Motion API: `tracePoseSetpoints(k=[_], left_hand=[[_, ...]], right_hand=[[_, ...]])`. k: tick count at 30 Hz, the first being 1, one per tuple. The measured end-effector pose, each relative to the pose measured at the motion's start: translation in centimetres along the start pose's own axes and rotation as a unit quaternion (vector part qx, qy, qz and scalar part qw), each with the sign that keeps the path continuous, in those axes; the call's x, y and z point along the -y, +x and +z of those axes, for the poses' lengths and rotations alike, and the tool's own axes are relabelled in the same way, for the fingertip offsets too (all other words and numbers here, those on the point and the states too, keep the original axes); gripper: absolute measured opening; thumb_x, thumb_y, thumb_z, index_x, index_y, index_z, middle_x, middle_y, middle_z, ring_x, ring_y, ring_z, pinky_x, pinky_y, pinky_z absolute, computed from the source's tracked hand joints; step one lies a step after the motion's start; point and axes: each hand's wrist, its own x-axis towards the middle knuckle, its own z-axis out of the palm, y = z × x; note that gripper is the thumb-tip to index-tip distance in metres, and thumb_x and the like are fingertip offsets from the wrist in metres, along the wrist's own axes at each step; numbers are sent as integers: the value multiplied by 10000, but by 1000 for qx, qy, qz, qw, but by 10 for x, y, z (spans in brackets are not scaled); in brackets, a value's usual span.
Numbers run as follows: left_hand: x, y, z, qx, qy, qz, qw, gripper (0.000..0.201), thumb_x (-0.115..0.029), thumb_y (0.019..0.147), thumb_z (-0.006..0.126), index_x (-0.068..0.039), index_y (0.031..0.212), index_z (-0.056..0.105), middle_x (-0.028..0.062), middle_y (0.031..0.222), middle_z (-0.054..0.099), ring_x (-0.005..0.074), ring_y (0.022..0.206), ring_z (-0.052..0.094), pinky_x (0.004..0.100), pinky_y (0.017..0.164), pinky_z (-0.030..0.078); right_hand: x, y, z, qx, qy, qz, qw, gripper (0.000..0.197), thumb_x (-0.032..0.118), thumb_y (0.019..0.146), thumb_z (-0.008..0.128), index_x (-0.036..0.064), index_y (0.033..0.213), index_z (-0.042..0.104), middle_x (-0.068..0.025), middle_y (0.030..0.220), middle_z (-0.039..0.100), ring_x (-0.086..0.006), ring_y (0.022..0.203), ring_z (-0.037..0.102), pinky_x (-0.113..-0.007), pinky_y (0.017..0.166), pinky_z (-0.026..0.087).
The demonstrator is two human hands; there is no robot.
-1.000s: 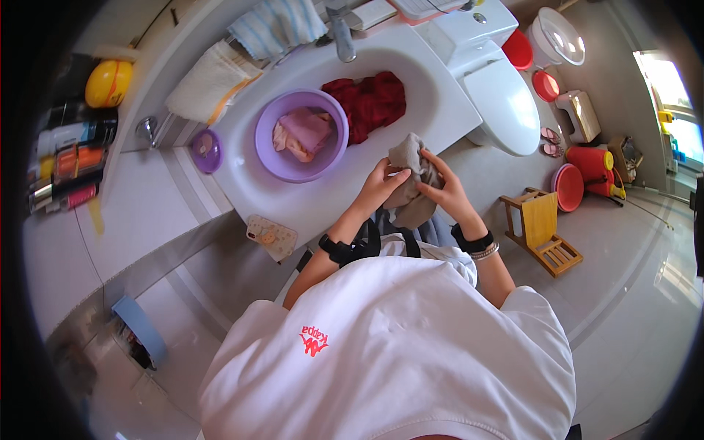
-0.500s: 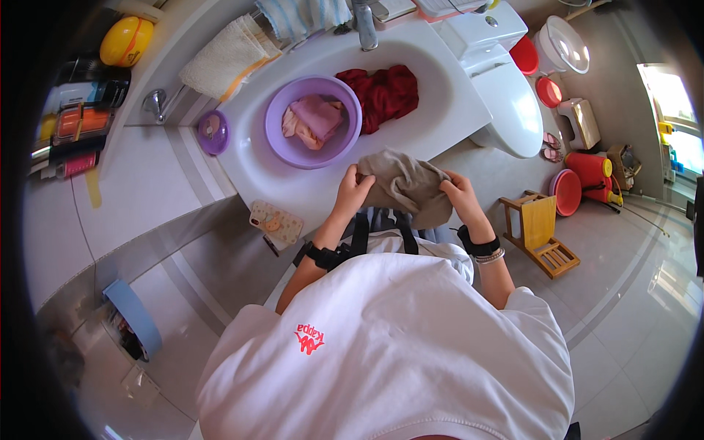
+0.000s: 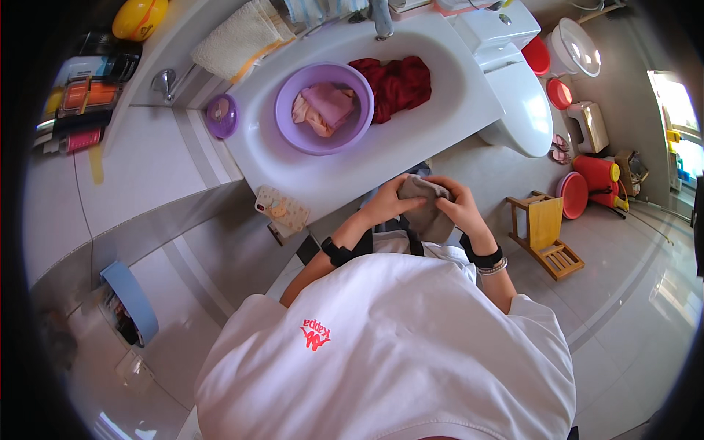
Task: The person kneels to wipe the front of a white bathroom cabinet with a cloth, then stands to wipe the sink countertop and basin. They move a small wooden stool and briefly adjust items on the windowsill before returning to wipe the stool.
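Clearly, the left hand point(image 3: 385, 204) and the right hand point(image 3: 462, 209) both grip one grey-brown cloth point(image 3: 433, 221) — bunched between them. It is before the person's white shirt point(image 3: 389, 330), near the white bathtub point(image 3: 414, 152).

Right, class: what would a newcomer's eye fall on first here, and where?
Probably the purple basin in the white tub, with pink cloth inside. Then the dark red cloth to its right. Below the tub in view, the left hand and right hand hold a grey-brown cloth.

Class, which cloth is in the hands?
The grey-brown cloth, between left hand and right hand; the dark red cloth, pink cloth and towels are untouched.
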Motion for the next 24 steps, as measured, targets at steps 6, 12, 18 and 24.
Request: tracePoseSetpoints(k=[6,12,18,24], left_hand=[[19,-12,-5,-135,-85,46,986,382,-244,858,687,-31,1154,571,28,1052,610,106,989,548,261,861,448],[40,-33,-17,-202,-193,-34,960,408,-331,918,597,-54,1213,543,30,1115,599,120,1007,567,271,849,472],[69,-62,-47,-300,-348,-75,885,483,-467,971,404,-88,1258,494,64,1179,566,173,1027,590,322,805,527],[120,-98,-97,-450,-47,-121,884,573,-492,980,328,-22,1284,452,130,1138,566,208,935,601,285,601,523]], right_hand=[[-14,0,30,-247,-221,-106,938,502,14,740,657,46,1224,529,-127,1201,567,-262,1036,574,-338,881,466],[-15,0,64,-23,-364,-273,890,643,159,713,729,101,1305,484,-148,1356,450,-357,1231,439,-460,1008,380],[-51,43,115,26,-392,-311,865,582,133,766,604,143,1334,476,-159,1362,441,-352,1191,467,-448,954,422],[-83,71,182,11,-466,-352,811,450,206,784,573,135,1228,550,-121,1271,497,-300,1143,487,-397,880,435]])
